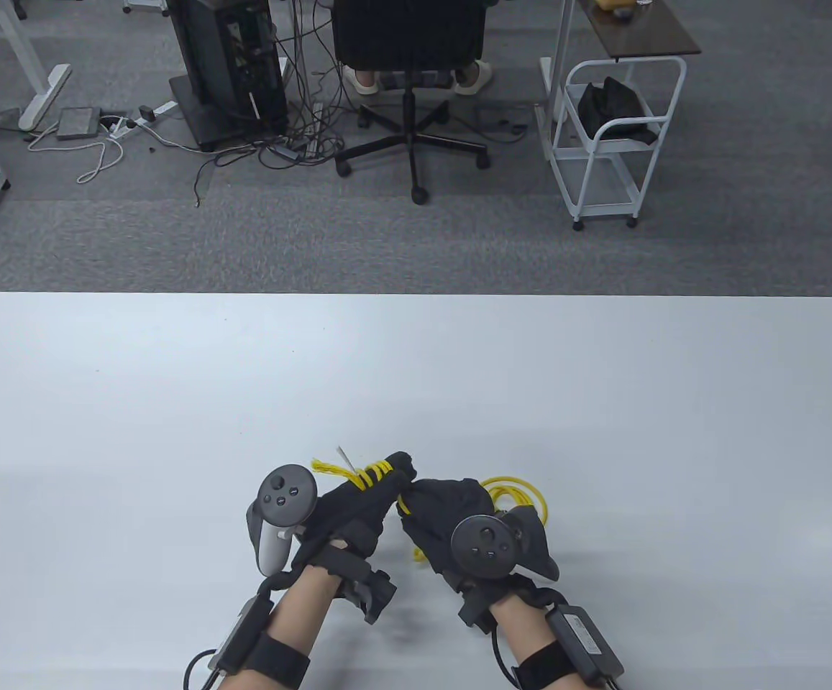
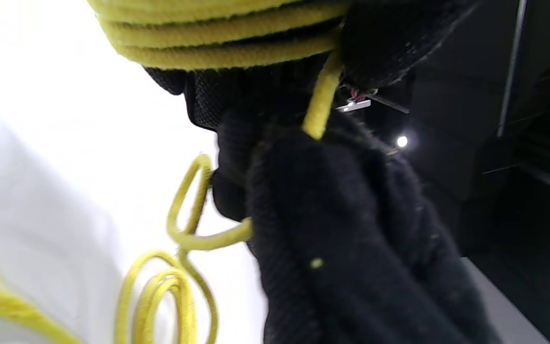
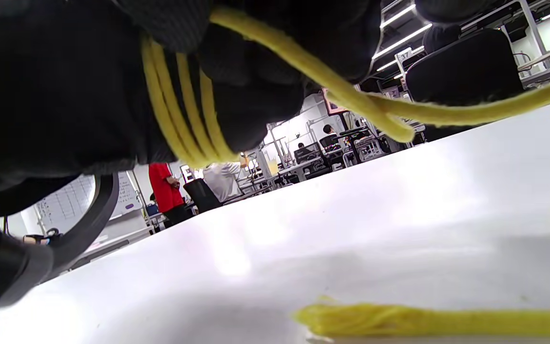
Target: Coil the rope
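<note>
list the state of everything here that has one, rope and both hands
rope: partly coiled, several turns wound around the left fingers, loose loops lying on the table
left hand: fingers wrapped in rope turns
right hand: grips the strand beside the left fingers
frayed rope end: sticking out past the left hand

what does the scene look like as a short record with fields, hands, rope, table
left hand: black-gloved left hand, turns of thin yellow rope wound around its fingers
right hand: black-gloved right hand, pinching the strand that leads to the wound turns
loose rope: slack loops lying on the table beyond the right hand, frayed end sticking out by the left fingers
surface: white rounded-corner table
progress: several turns wound, slack not yet wound
</note>
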A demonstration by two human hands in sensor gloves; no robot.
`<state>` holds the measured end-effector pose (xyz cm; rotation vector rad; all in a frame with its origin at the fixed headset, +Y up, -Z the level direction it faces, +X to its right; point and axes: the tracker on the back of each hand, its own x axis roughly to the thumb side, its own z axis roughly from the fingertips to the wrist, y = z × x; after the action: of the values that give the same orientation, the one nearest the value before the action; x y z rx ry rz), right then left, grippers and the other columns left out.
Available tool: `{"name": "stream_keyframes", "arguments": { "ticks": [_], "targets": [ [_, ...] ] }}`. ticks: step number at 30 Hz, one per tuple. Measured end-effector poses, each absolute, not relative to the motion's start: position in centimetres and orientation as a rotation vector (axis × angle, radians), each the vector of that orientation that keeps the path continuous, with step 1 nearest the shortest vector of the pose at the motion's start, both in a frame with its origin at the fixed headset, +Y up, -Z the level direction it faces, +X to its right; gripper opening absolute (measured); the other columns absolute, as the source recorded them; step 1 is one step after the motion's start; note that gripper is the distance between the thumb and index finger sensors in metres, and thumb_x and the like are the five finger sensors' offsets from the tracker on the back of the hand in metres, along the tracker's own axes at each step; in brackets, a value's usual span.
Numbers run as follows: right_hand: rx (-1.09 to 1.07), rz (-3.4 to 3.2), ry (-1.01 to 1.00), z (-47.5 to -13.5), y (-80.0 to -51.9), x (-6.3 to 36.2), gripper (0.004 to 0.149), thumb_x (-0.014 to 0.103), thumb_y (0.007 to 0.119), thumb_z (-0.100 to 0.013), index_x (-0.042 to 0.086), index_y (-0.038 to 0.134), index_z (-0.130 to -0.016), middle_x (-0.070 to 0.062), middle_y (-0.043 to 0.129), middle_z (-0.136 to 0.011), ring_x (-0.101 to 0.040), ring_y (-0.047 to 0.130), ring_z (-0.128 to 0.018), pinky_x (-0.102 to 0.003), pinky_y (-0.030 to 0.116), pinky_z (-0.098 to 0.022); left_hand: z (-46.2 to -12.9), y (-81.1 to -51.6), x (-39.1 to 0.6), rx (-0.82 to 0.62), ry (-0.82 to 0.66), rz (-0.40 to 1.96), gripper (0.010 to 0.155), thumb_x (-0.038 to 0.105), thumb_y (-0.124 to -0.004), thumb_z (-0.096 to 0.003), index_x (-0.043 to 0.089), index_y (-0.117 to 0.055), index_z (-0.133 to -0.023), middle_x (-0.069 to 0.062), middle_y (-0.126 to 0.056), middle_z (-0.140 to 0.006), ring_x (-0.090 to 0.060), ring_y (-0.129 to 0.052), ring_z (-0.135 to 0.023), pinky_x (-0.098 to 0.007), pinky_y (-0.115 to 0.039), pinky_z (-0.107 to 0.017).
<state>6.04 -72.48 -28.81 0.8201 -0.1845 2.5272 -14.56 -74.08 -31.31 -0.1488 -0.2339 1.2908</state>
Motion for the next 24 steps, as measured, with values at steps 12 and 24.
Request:
{"name": "stream_keyframes", "arguments": {
  "ticks": [12,24],
  "targets": [
    [0.807,2.589,-0.069,-29.2,-73.3,6.0,0.041,0.037,0.068,-0.059,0.017,0.072,-0.094,-0.017,0.072,-0.100,-0.045,0.077,-0.085,-0.072,0.052,-0.065,-31.2,-73.8,-13.6,-0.164,-0.405,1.457,0.048,0.047,-0.069,-0.0593,0.028,-0.074,-0.103,-0.005,-0.084,-0.108,-0.025,-0.090,-0.094,-0.035,-0.070,-0.073],
    [0.754,2.589,0.020,-30.0,-74.0,6.9,0.041,0.038,0.068,-0.058,0.018,0.072,-0.094,-0.017,0.072,-0.100,-0.045,0.077,-0.085,-0.073,0.052,-0.065,-31.2,-74.3,-12.9,-0.284,-0.525,1.664,0.052,0.051,-0.061,-0.0602,0.025,-0.078,-0.102,-0.008,-0.091,-0.102,-0.026,-0.095,-0.088,-0.036,-0.073,-0.070]
  ]
}}
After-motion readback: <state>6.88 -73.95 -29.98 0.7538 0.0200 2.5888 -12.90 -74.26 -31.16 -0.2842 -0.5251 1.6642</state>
